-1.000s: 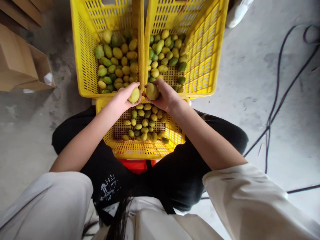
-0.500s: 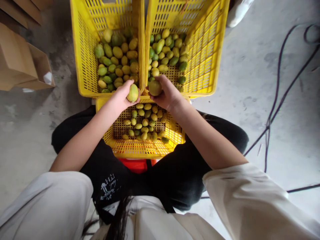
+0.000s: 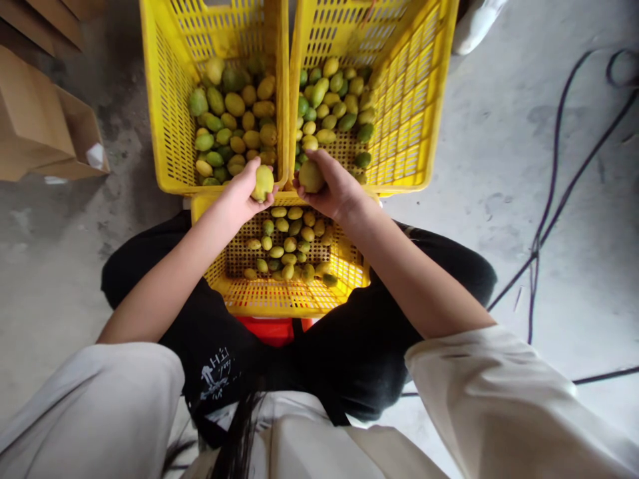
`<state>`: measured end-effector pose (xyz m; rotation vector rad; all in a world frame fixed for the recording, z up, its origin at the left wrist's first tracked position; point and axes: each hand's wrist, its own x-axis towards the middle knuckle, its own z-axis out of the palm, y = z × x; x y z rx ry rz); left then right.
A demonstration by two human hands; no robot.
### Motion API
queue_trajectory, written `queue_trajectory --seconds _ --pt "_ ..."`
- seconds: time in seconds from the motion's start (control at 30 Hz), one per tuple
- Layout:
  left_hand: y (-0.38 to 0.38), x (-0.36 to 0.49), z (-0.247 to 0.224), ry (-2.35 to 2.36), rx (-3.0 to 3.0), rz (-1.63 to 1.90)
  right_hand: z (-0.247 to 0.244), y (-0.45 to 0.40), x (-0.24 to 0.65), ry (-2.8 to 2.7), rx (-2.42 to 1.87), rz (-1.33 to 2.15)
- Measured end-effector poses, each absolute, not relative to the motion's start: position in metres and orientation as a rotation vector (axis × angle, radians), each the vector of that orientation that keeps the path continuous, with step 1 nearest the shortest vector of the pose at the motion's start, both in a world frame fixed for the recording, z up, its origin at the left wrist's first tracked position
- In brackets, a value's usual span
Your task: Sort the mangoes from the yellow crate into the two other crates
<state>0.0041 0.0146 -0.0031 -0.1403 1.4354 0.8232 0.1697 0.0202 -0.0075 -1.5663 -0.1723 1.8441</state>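
Head camera, looking down: a seated person holds one yellow-green fruit in each hand above three yellow slatted crates set on a concrete floor (image 3: 499, 199). The left hand (image 3: 239, 194) has its fingers (image 3: 253, 170) clasped round the left fruit (image 3: 262, 183), which stands with its long axis roughly upright in the picture, poised just over the near rim of the far-left crate (image 3: 164, 120) and touching distance from the partition between the two far crates. The right hand (image 3: 335, 186) curls over the right fruit (image 3: 311, 177), fingers closed on it from above and behind, so the fruit sits on the thumb side, toward the centre line; it hangs at the near edge of the far-right crate (image 3: 419, 106). The two fruits lie side by side, near each other but apart, each nearer to the crate on its own side. Both forearms angle inward from the elbows, wrists raised above the near crate (image 3: 279, 299), which rests between the person's knees and holds a shallow layer of smaller fruit. Both far crates carry deeper heaps of mixed green and yellow fruit. Cardboard boxes (image 3: 40, 120) lie at the left; a dark cable (image 3: 549, 199) trails across the floor at the right.
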Motion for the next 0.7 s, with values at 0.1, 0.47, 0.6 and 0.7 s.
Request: queue_trajectory --seconds 0.1,0.47,0.6,0.7 --pt "0.017 0.000 -0.002 1.422 -0.168 0.819 -0.015 0.023 0.172 -0.104 -1.558 1.824" --pt "0.013 0.008 0.013 1.463 -0.081 0.871 0.015 0.021 0.170 -0.032 -1.547 1.756" --pt "0.014 0.011 0.017 1.498 -0.074 0.849 0.012 0.020 0.169 -0.034 -1.559 1.747" --pt "0.016 0.011 0.018 1.530 -0.099 0.846 0.011 0.020 0.169 -0.064 -1.581 1.745"
